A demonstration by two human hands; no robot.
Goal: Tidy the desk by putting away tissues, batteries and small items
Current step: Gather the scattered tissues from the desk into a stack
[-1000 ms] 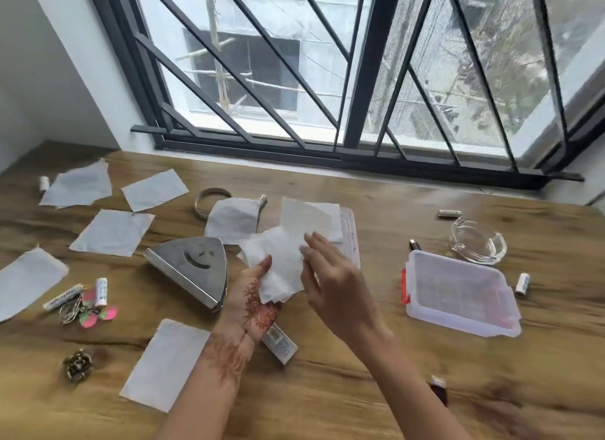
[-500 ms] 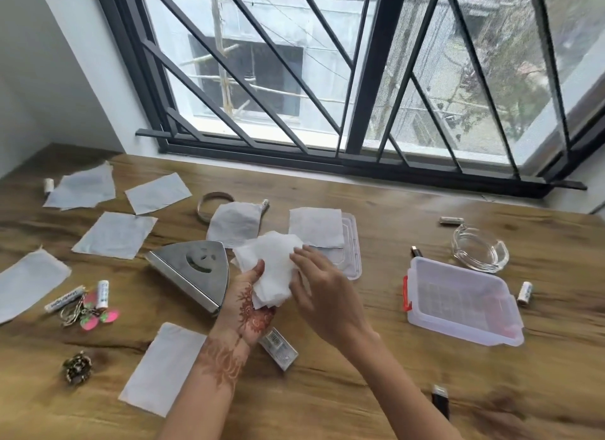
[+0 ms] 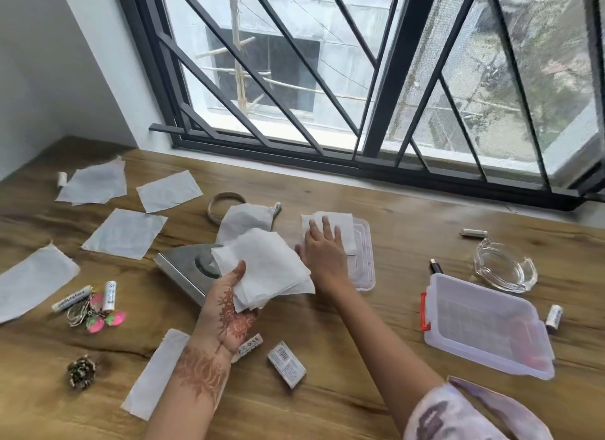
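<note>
1. Wooden desk [image 3: 360, 390] carried all the clutter. Loose sheets [image 3: 124, 233] lay scattered from eight to eleven o'clock of the hands, so I judged the gathering should work leftward once the middle was done.
2. At four o'clock a clear plastic box [image 3: 484, 328] stood open with nothing visible inside. Its lid [image 3: 365, 266] lay flat at twelve o'clock.
3. A metal tissue holder [image 3: 186, 269] sat at ten o'clock of the left hand [image 3: 229, 312], partly hidden behind the paper.
4. That hand pinched a stack of tissues [image 3: 268, 269], thumb on top and fingers beneath, just above the holder's near edge. Holding the stack level would keep its edges square for the next sheet.
5. One tissue [image 3: 340, 223] lay on the lid at one o'clock of the stack. The right hand [image 3: 322, 246] rested flat on it, fingers straight and spread, gripping nothing. A light drag toward the lid's edge should raise a corner to pinch. Hard pressure might crumple the sheet or slide the lid.
6. Batteries [image 3: 473, 232] lay well apart at two and three o'clock, best left for the box afterwards.
</note>
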